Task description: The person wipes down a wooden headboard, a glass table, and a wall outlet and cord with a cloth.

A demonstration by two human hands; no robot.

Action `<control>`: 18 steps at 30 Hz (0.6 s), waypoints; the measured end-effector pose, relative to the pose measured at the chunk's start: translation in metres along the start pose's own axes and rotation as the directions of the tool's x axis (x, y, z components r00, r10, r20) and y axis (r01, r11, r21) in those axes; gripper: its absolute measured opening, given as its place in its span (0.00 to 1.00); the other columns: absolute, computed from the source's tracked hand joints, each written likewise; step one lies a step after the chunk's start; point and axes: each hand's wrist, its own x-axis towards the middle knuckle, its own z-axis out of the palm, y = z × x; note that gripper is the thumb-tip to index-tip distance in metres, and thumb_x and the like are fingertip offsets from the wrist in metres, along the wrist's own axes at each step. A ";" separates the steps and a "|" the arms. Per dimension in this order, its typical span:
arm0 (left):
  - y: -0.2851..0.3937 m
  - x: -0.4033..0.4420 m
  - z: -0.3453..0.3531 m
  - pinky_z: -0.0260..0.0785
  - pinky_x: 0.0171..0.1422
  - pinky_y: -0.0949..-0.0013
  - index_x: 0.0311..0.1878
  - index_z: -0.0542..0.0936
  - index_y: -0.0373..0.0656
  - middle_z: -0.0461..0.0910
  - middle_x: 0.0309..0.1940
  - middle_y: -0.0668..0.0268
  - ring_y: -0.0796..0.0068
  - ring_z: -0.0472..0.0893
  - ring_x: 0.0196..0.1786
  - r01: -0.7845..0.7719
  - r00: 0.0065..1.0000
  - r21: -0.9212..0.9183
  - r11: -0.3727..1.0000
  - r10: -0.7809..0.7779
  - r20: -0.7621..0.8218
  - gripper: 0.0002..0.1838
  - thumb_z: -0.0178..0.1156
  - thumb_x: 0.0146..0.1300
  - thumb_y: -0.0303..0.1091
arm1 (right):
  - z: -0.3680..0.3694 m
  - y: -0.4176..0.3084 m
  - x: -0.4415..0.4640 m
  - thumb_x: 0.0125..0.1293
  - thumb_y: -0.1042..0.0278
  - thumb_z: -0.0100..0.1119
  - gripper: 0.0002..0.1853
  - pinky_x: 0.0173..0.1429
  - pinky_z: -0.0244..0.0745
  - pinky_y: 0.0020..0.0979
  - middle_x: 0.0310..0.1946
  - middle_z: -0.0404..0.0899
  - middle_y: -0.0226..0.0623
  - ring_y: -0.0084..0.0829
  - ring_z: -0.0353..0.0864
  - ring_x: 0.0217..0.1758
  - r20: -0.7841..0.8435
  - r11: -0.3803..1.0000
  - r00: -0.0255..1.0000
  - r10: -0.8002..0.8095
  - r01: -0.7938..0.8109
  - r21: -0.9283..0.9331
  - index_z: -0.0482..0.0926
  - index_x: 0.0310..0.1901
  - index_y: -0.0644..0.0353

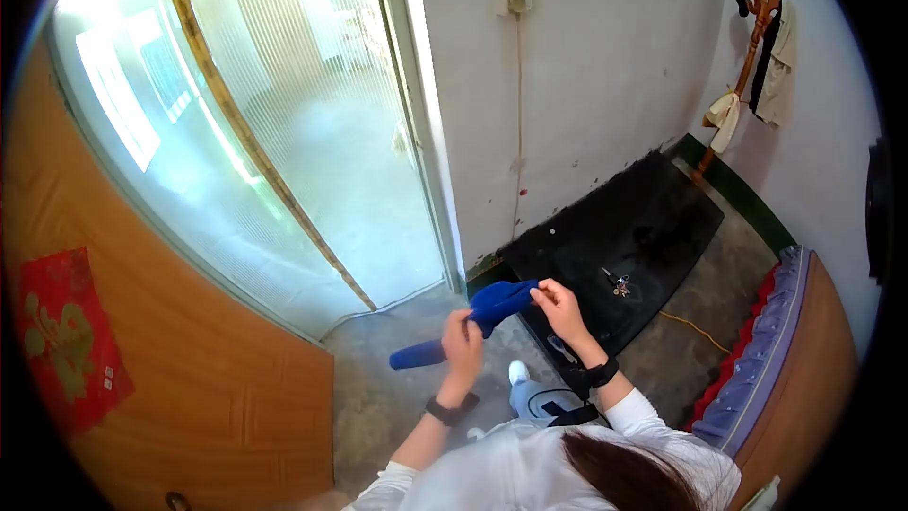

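Observation:
A dark blue piece of soft cloth [503,300] is stretched between my two hands, above the floor. Its kind is not clear. My left hand [462,348] is closed around the middle, and a narrow rolled-looking end [416,356] sticks out to the left. At the other end, my right hand [562,310] pinches the cloth's upper right edge between thumb and fingers. Dark bands circle both wrists.
A black-topped table [615,237] by the wall carries a small bunch of metal items [618,283], possibly keys. An orange cord [695,326] lies beyond it. To the left are a wooden door [218,369] and a translucent curtain [322,151]; a coat rack [752,57] stands far right.

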 end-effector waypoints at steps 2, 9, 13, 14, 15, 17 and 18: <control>0.020 0.031 0.015 0.65 0.29 0.70 0.39 0.73 0.39 0.73 0.24 0.59 0.70 0.74 0.23 -0.092 0.996 -0.019 0.996 0.092 0.011 0.08 0.52 0.54 0.25 | -0.005 0.002 0.022 0.65 0.70 0.54 0.07 0.37 0.71 0.19 0.26 0.76 0.28 0.17 0.76 0.30 -0.013 0.999 1.000 -0.001 0.002 0.053 0.73 0.35 0.66; 0.016 0.136 0.074 0.66 0.29 0.74 0.40 0.71 0.35 0.71 0.21 0.66 0.78 0.73 0.22 0.173 0.976 -0.229 0.958 -0.136 0.169 0.06 0.51 0.59 0.23 | -0.021 0.017 0.133 0.65 0.67 0.54 0.09 0.35 0.67 0.18 0.23 0.73 0.27 0.16 0.72 0.28 -0.297 0.983 0.949 -0.105 0.144 0.111 0.73 0.35 0.65; 0.013 0.213 0.126 0.69 0.41 0.72 0.40 0.71 0.35 0.72 0.34 0.62 0.76 0.75 0.37 -0.097 0.989 -0.113 0.989 0.108 0.098 0.06 0.49 0.60 0.19 | -0.049 0.004 0.206 0.63 0.71 0.56 0.07 0.33 0.66 0.24 0.25 0.72 0.35 0.24 0.70 0.27 -0.396 0.924 0.840 -0.370 0.291 -0.247 0.71 0.33 0.66; 0.015 0.233 0.141 0.67 0.48 0.70 0.41 0.72 0.36 0.72 0.39 0.58 0.70 0.74 0.45 -0.167 0.984 -0.137 0.976 0.174 0.036 0.09 0.49 0.58 0.16 | -0.055 -0.006 0.225 0.62 0.72 0.56 0.07 0.33 0.66 0.25 0.25 0.72 0.37 0.27 0.71 0.27 -0.397 0.875 0.789 -0.469 0.354 -0.331 0.71 0.33 0.66; 0.016 0.254 0.156 0.66 0.49 0.71 0.42 0.72 0.36 0.72 0.41 0.59 0.70 0.74 0.46 -0.274 0.961 -0.127 0.953 0.277 0.007 0.10 0.48 0.59 0.16 | -0.061 -0.016 0.244 0.62 0.73 0.56 0.06 0.34 0.67 0.27 0.25 0.72 0.38 0.31 0.71 0.27 -0.388 0.814 0.731 -0.562 0.407 -0.414 0.71 0.33 0.66; 0.017 0.295 0.183 0.64 0.52 0.75 0.45 0.72 0.36 0.71 0.46 0.59 0.70 0.72 0.49 -0.479 0.878 -0.096 0.873 0.476 -0.048 0.11 0.45 0.61 0.17 | -0.073 -0.035 0.282 0.61 0.75 0.56 0.05 0.34 0.67 0.27 0.25 0.71 0.41 0.37 0.70 0.26 -0.379 0.731 0.636 -0.673 0.491 -0.475 0.71 0.33 0.67; 0.021 0.312 0.195 0.64 0.52 0.74 0.45 0.72 0.36 0.71 0.46 0.59 0.70 0.72 0.49 -0.511 0.860 -0.102 0.854 0.506 -0.070 0.11 0.45 0.61 0.16 | -0.078 -0.039 0.300 0.61 0.75 0.56 0.05 0.34 0.67 0.27 0.25 0.71 0.40 0.36 0.70 0.26 -0.400 0.727 0.613 -0.681 0.500 -0.471 0.71 0.34 0.67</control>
